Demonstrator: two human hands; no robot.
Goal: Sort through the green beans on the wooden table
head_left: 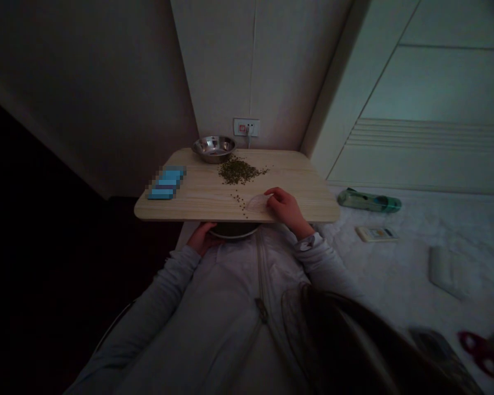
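Note:
A pile of small green beans point(237, 170) lies on a light wooden table point(313, 197), with a thin trail of beans running toward the near edge. My right hand point(286, 209) rests on the table by that trail, fingers curled on a small pale card point(258, 203). Below the near edge my left hand point(201, 237) grips the rim of a bowl point(234, 231), which the tabletop mostly hides. An empty steel bowl point(214, 147) stands at the table's far side.
A blue flat object point(167, 182) lies on the table's left part. A wall socket point(246, 127) is behind the table. On the white bedding to the right lie a green bottle point(369, 201), a remote point(376, 234) and red-handled scissors point(483, 351).

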